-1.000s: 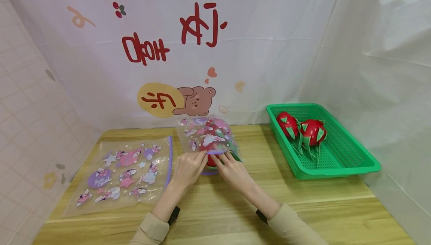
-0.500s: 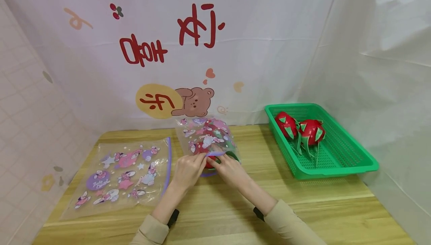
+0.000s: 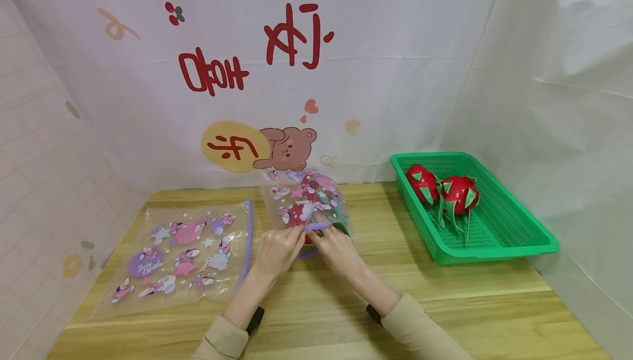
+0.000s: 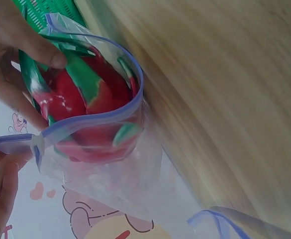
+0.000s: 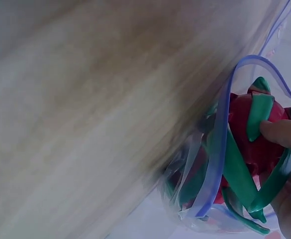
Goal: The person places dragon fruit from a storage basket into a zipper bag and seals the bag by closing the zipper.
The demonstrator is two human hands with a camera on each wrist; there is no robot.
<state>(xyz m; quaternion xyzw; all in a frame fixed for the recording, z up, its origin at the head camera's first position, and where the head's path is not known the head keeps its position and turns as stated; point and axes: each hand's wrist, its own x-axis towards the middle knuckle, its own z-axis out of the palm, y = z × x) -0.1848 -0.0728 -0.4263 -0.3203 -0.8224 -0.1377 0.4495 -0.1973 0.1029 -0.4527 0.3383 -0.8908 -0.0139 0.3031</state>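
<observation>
A clear printed zip bag (image 3: 282, 192) with a purple rim lies at the table's back middle, its mouth facing the person. My left hand (image 3: 276, 247) pinches the rim, next to the white slider (image 4: 37, 147) in the left wrist view. In the bag's mouth sits a red dragon fruit (image 4: 63, 97) with green leafy scales, apparently artificial. My right hand (image 5: 290, 164) grips it, thumb on one side and fingers on the other. More red and green shows through the bag; I cannot tell whether that is another fruit.
A second printed zip bag (image 3: 183, 255) lies flat on the left of the wooden table (image 3: 316, 321). On the right stands a green basket (image 3: 509, 206) holding two red dragon fruits (image 3: 459, 194). White printed sheeting (image 3: 371, 46) encloses the back and sides.
My right hand has moved slightly left and further into the bag's mouth, and less of the dragon fruit shows there. The left hand keeps its hold on the rim.
</observation>
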